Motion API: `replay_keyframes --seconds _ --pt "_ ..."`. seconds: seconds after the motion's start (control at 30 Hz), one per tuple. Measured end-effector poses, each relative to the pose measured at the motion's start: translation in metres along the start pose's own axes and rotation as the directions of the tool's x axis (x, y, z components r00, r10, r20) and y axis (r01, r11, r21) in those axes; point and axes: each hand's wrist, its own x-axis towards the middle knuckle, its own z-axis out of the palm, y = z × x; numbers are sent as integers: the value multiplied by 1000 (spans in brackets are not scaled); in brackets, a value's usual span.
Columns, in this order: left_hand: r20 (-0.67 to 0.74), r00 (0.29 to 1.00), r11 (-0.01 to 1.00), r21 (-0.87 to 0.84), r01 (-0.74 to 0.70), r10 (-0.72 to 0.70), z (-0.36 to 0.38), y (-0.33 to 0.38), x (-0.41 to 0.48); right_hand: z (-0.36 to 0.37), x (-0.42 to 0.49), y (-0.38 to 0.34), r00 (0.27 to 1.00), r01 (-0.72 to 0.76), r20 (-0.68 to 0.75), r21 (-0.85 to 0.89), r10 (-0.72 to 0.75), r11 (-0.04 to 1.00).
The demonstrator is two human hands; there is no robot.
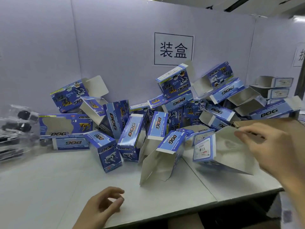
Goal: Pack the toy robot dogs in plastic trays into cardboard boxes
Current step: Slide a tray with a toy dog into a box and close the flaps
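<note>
Our right hand (270, 149) pinches the upper flap of an open box (203, 150), lifted at the right of the worktop (49, 179), its grey inside turned toward us. Our left hand (104, 205) hangs near the front edge, fingers loosely curled, holding nothing.

The heap of boxes (130, 129) lies along the back against the partition, most with flaps open, under the printed sign (173, 49). The plastic trays (18, 124) sit at the far left, well apart from the held box. They are blurred, but dark toy dogs show inside the clear plastic.

Step in hand, as we judge it: one box chosen, no tray in it yet.

- Square the box up first so the mouth is a full rectangle. A skewed sleeve will snag the tray's rim.
- Fold the side flaps outward, clear of the mouth.
- Send the free left hand to the trays and take only the top one.
- Slide the tray in level, dog toward the window face if this box has one. We cannot tell from here.
- Mind the heap: it leans, and a careless sweep could topple boxes forward.
</note>
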Motion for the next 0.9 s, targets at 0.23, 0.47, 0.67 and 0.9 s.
replay_keyframes --seconds 0.23,0.47,0.67,0.9 --pt "-94 974 973 -86 -215 207 8 73 -31 -13 9 -94 973 223 59 16 -224 975" --pt "-115 949 955 79 -287 295 21 128 -33 18 -14 -156 875 432 137 212 -465 876" --pt "-201 917 939 93 -332 344 10 123 -30 38 -5 -172 866 343 153 511 -476 788" --pt "-457 849 956 8 -294 265 -10 108 -26 53 -30 -146 775 -175 552 655 -308 735"
